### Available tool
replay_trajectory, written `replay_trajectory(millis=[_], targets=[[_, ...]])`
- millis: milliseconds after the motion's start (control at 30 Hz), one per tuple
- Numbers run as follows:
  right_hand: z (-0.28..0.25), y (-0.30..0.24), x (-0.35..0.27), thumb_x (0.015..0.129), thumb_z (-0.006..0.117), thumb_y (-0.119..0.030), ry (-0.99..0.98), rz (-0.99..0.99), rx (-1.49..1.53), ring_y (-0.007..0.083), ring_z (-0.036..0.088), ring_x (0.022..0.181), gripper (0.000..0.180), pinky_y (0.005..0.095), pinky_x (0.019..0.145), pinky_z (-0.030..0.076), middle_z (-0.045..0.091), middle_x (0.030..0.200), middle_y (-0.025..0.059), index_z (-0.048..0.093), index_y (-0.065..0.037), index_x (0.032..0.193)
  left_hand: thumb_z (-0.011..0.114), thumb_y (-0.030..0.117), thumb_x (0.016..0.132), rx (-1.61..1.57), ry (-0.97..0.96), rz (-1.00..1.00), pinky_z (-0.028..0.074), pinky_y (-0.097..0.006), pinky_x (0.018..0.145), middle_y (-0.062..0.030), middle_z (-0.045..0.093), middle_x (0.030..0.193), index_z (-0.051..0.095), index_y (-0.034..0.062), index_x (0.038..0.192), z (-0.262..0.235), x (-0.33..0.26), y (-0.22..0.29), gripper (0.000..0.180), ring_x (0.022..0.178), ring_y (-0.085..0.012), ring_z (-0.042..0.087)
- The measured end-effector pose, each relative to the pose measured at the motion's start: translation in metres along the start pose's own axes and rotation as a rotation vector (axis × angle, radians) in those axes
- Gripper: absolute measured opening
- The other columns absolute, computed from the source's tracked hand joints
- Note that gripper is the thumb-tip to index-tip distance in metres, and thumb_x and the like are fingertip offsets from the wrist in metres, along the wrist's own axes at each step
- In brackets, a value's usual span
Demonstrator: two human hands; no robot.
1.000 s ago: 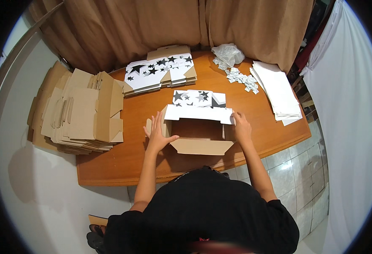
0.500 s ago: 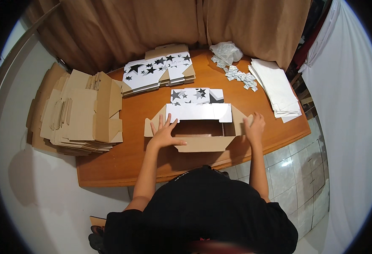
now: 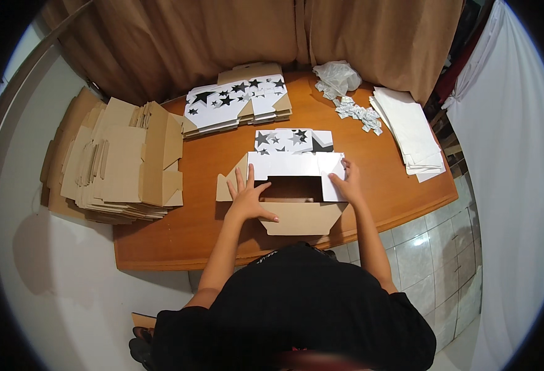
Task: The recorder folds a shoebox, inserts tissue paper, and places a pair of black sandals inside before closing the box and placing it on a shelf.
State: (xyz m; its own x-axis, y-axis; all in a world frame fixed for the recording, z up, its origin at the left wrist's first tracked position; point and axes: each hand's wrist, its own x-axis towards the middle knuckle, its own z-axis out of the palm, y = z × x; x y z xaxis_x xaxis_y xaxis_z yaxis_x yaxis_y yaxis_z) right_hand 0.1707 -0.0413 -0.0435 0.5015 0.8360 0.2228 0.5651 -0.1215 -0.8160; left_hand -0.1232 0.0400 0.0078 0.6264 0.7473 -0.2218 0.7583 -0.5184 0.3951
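Hanging at the back: a brown curtain [image 3: 185, 43], gathered in folds and stretched across the top of the view.
White cloth [image 3: 513, 136]: draped down the far right side.
Wooden table [image 3: 160, 241]: orange-brown, with a curved near edge; everything below, apart from the person, is placed on it.
Person [image 3: 303, 303]: seen from above in a black shirt, at the table's near edge, with both forearms stretched forward.
Cardboard pile [image 3: 120, 167]: flattened brown pieces, stacked high at the table's left end.
Star-printed stack [image 3: 235, 104]: flat white pieces marked with black and grey stars, laid at the back, left of centre.
Box [image 3: 291, 164]: part-folded and open, placed at the middle of the table between the hands. A star-patterned panel [image 3: 293, 141] is seen on its far side, a brown flap [image 3: 304, 219] is spread toward the person, and a white end flap [image 3: 332, 178] is seen at the right.
White sheets [image 3: 408, 133]: piled loosely at the right rear.
Left hand [image 3: 247, 202]: spread wide over the box's left end, its thumb laid along the brown flap; nothing is clamped.
Right hand [image 3: 350, 185]: held well apart from the left, its thumb set against the white end flap and a forefinger at the outer edge; whether the flap is pinched cannot be told.
Plastic bag [image 3: 338, 78]: clear and crumpled, close to the curtain.
Small packets [image 3: 359, 116]: pale, scattered in a heap beside the bag.
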Motion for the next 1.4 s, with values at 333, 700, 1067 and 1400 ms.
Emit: replay_trajectory(millis=[333, 700, 1067, 1400], targets=[[0.02, -0.034, -0.001, 0.066, 0.074, -0.015, -0.019, 0.006, -0.415, 0.0431, 0.05, 0.1, 0.071, 0.0459, 0.081, 0.045, 0.039, 0.122, 0.0272, 0.035, -0.001, 0.125, 0.08, 0.06, 0.023, -0.04, 0.011, -0.082, -0.007, -0.063, 0.1, -0.0241, -0.014, 0.145, 0.04, 0.0215, 0.135, 0.003, 0.0, 0.002, 0.125, 0.132, -0.0443, -0.018], [0.019, -0.054, 0.005, 0.059, 0.078, -0.025, -0.003, -0.1, -0.475, 0.0469, 0.044, 0.106, 0.081, 0.0484, 0.084, 0.044, 0.033, 0.127, 0.029, 0.036, -0.003, 0.125, 0.077, 0.049, 0.056, -0.287, 0.362, -0.036, 0.002, -0.058, 0.104, -0.0178, 0.022, 0.144, 0.058, 0.0161, 0.107, -0.002, -0.012, -0.017, 0.063, 0.135, -0.0372, 0.008], [0.022, -0.057, 0.017, 0.059, 0.079, -0.03, -0.231, 0.043, -0.557, 0.0431, 0.033, 0.117, 0.082, 0.0587, 0.083, 0.041, 0.033, 0.135, 0.0052, 0.04, -0.026, 0.131, 0.069, 0.04, 0.072, -0.557, 0.649, -0.058, 0.032, -0.048, 0.099, -0.0212, 0.051, 0.122, 0.043, 0.0029, 0.128, -0.027, -0.03, 0.0, 0.072, 0.116, -0.035, 0.046], [0.025, -0.052, 0.019, 0.062, 0.076, -0.034, -0.253, 0.006, -0.566, 0.0464, 0.033, 0.115, 0.077, 0.0589, 0.082, 0.041, 0.032, 0.137, 0.0086, 0.042, -0.023, 0.13, 0.057, 0.056, 0.074, -0.291, 0.134, 0.172, 0.018, -0.049, 0.106, -0.0129, 0.052, 0.125, 0.056, 0.0052, 0.117, -0.004, -0.014, 0.008, 0.067, 0.126, -0.0294, 0.036]])
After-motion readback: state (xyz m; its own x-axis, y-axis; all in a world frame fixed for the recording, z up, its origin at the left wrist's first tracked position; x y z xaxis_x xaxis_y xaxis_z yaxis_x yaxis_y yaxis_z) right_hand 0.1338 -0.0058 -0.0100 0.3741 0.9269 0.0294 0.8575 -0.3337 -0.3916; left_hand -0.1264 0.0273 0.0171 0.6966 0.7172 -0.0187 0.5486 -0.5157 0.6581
